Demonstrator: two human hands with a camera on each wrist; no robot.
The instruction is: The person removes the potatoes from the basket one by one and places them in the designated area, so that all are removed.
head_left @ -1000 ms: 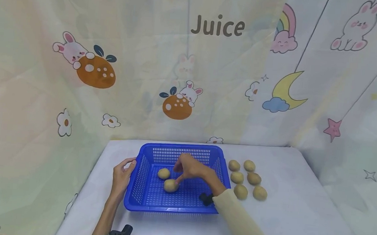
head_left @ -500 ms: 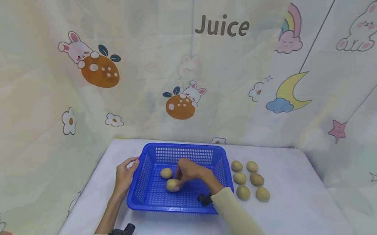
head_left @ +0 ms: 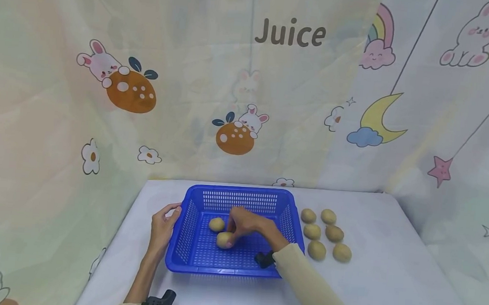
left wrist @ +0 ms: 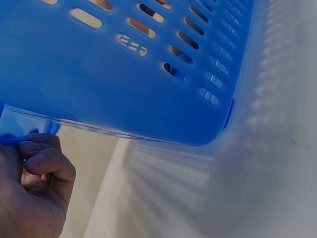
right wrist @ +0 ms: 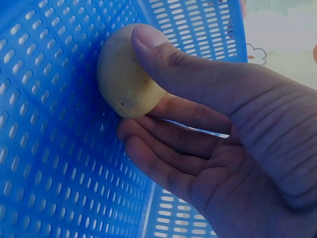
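A blue plastic basket with slotted walls stands on the white table. My left hand grips its left rim; in the left wrist view the curled fingers pinch the blue edge. Inside the basket, my right hand holds a potato between thumb and fingers. Seen from the right wrist, the thumb lies on top of that potato and the fingers come under its side, close over the slotted floor. A second potato lies in the basket just behind it.
To the right of the basket, several potatoes, among them a browner potato, lie in two columns on the table. A printed curtain hangs behind the table and along both sides. Black devices are strapped to both wrists.
My right thumb and fingers have closed round the nearer potato, the hand dipping slightly lower. My left hand keeps its hold on the rim. The whole head view has shifted a little.
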